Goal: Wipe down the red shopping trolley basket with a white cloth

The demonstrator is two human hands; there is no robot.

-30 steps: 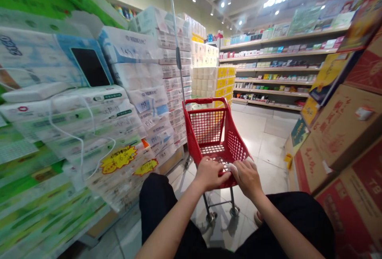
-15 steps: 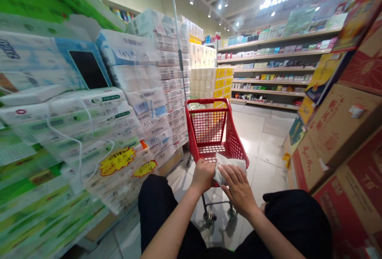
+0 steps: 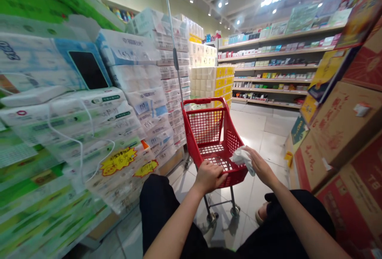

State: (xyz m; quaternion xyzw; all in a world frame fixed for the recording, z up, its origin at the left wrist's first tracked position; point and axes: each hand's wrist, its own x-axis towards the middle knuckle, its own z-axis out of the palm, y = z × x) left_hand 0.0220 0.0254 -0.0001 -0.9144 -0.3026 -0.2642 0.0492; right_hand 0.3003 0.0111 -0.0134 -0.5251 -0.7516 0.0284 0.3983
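Observation:
A small red shopping cart (image 3: 207, 148) with a perforated basket stands right in front of me, between my knees. My left hand (image 3: 209, 176) is closed over the near rim of the basket, thumb toward the right. At the basket's near right corner, my right hand (image 3: 261, 166) presses a crumpled white cloth or tissue (image 3: 243, 158) against the rim. The fingers cover part of the wipe. Rising from the cart's far left side is a thin metal pole (image 3: 175, 59) with a grey sleeve.
Stacked packs of tissue paper (image 3: 128, 46) line the left side, with a dark-screened phone (image 3: 88, 69) and a white cable (image 3: 81, 155) on them. Cardboard cartons (image 3: 343, 123) are piled at the right. Stocked shelves (image 3: 268, 68) stand behind a tiled floor (image 3: 253, 125).
My right hand has moved right with the white wipe, from the near rim's middle to its right corner. The cart has swung slightly, its far end shifting left.

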